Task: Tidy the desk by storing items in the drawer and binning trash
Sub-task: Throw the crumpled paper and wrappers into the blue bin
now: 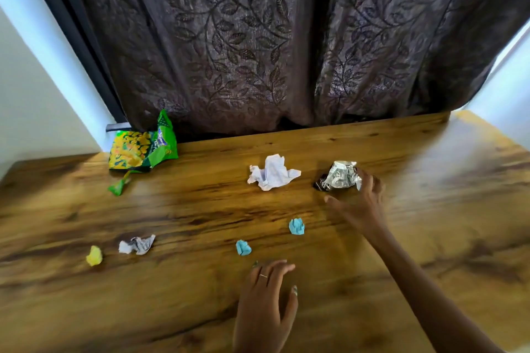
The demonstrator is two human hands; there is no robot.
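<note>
Wood-grain tabletop carries scattered litter. Her right hand reaches to the crumpled foil wrapper near the back edge, grip wide, fingertips touching its right side. The left hand rests flat near the front, fingers relaxed, holding nothing. White crumpled paper lies just left of the foil; a green snack bag sits at the back-left edge by the curtain. Bare wood stretches to the right.

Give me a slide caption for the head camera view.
Right hand reaches the crumpled foil wrapper on a wooden desk strewn with paper scraps; left hand rests flat.
</note>
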